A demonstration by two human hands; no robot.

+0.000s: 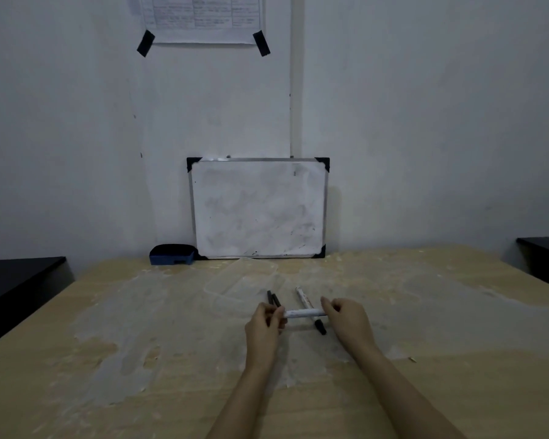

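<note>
A white marker (303, 313) is held level above the wooden table (140, 359), between both hands. My left hand (264, 327) pinches its left end and my right hand (349, 321) grips its right end. A second white marker with a black cap (308, 307) lies on the table behind it, partly hidden by the held one. Two dark markers (274, 299) lie just beyond my left hand. A small whiteboard (257, 210) leans against the wall at the back of the table, wiped but smudged.
A blue and black eraser (171, 255) sits at the whiteboard's left foot. Black furniture stands at the left (16, 280) and right (545, 258) of the table. A taped paper sheet (202, 19) hangs on the wall above.
</note>
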